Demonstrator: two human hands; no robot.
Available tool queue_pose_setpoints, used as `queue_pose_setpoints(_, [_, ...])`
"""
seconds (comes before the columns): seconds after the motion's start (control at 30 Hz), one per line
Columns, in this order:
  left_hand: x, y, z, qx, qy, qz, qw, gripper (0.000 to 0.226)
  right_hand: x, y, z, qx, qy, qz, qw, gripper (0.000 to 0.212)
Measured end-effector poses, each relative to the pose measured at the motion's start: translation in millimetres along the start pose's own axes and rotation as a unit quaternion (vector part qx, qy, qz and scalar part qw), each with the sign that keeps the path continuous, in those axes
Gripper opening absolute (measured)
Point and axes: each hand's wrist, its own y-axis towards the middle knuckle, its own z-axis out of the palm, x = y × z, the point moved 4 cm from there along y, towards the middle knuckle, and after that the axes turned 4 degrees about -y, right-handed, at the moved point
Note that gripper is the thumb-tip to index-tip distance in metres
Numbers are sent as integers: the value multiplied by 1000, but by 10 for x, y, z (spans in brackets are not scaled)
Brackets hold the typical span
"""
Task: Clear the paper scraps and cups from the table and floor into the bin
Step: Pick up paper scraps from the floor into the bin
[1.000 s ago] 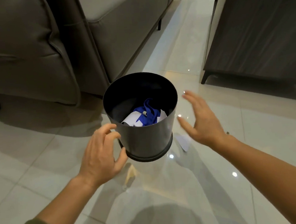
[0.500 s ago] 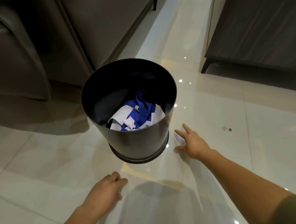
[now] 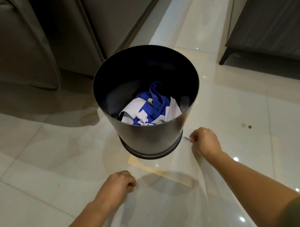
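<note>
The black round bin (image 3: pixel 147 131) stands upright on the glossy tiled floor (image 3: pixel 44 172), just in front of the grey sofa (image 3: pixel 53 31) and left of a dark cabinet (image 3: pixel 271 18). That spot seems chosen so that scraps picked off the floor can go in with a short lift. Inside it lies crumpled white and blue paper (image 3: pixel 151 111), piled toward the near wall, with a small metallic-looking bit on top that is too small to name.

The right hand (image 3: pixel 206 140) is low by the floor, just beside the bin's base on its right. Its grip is pinched narrow, thumb against fingertips, on a small pale paper scrap (image 3: pixel 187 138) that sticks out to the left toward the bin wall. The scrap is mostly hidden by the fingers and blurred, so whether it is clear of the floor cannot be told.

The left hand (image 3: pixel 117 186) hangs near the floor, nearer than the bin and apart from it, fingers curled into a loose fist. Nothing shows in it, though the palm side is hidden.

Two small dark specks (image 3: pixel 246 125) lie on the tiles well to the right. No cups show here. The likely next need is to lift the scrap over the near rim.
</note>
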Motion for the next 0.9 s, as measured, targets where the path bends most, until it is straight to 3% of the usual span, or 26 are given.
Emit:
queue_pose_setpoints(0.13, [-36, 31, -27, -29, 1, 7, 1000, 22, -34, -67, -111, -26, 25, 2, 999, 11])
queue_pose_setpoints(0.27, [-122, 50, -38, -48, 6, 12, 999, 26, 112, -114, -549, -171, 160, -30, 972, 11])
queue_pose_setpoints(0.37, [-358, 3, -209, -95, 9, 45, 994, 23, 454, -152, -1248, -339, 309, -114, 881, 6])
queue_pose_setpoints(0.47, [-905, -195, -563, -193, -12, 198, 961, 19, 932, -287, -1977, -478, 384, -220, 759, 6])
queue_pose_setpoints(0.5, [-1122, -294, -695, -223, -26, 253, 941, 15, 1114, -333, -2138, -484, 388, -256, 741, 7])
queue_pose_setpoints(0.57, [-1528, -539, -1041, -294, -36, 337, 894, 11, 1494, -408, -2297, -409, 352, -331, 774, 8])
queue_pose_setpoints(0.63, [-1808, -742, -1492, -374, -17, 372, 849, 10, 1810, -470, -2259, -268, 228, -361, 863, 16])
queue_pose_setpoints(0.67, [-1871, -788, -1727, -417, -4, 368, 831, 10, 1902, -480, -2184, -194, 150, -356, 902, 23])
queue_pose_setpoints(0.73, [-1879, -744, -2148, -487, 13, 327, 810, 11, 1965, -497, -2052, -83, 52, -334, 937, 32])
queue_pose_setpoints(0.8, [-1859, -539, -2426, -467, 43, 262, 844, 14, 1944, -551, -2026, -40, 32, -320, 946, 34])
queue_pose_setpoints(0.9, [-1778, -220, -2388, -277, 83, 145, 946, 20, 1790, -603, -2079, -46, 23, -293, 955, 25])
